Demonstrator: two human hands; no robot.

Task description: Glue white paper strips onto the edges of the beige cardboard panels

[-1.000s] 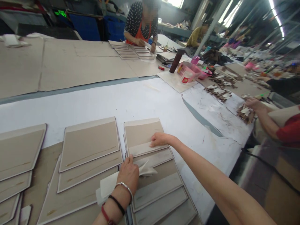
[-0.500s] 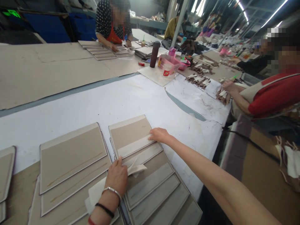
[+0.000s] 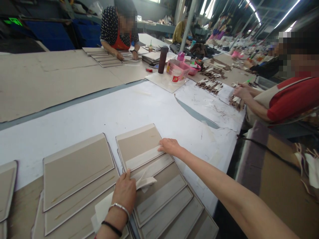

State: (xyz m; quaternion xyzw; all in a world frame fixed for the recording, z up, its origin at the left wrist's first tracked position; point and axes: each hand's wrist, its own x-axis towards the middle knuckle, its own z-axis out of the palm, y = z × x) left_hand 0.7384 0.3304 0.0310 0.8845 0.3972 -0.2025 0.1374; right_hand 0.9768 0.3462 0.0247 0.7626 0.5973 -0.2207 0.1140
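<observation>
Overlapping beige panels (image 3: 139,141) with dark edges lie in a fanned row before me. Across the lower part of the top panel runs a flat pale strip (image 3: 142,156). My right hand (image 3: 169,146) is closed at the strip's right end, fingertips on the panel's edge. At the left end, my left hand (image 3: 124,189) has a fingertip on the panel corner. Loose white strips (image 3: 147,182) stick out on both sides of this closed hand, held under its palm. Panels lower in the row carry similar pale bands (image 3: 159,196).
More beige panels (image 3: 79,172) overlap on the left. White sheeting (image 3: 99,113) covers the table. Farther off stand a dark bottle (image 3: 163,59) and a pink basket (image 3: 178,68). A person in red (image 3: 296,99) works at right; another person (image 3: 119,30) handles panels across the table.
Both hands stay at the two ends of the pale strip with almost no movement. The view has shifted slightly.
</observation>
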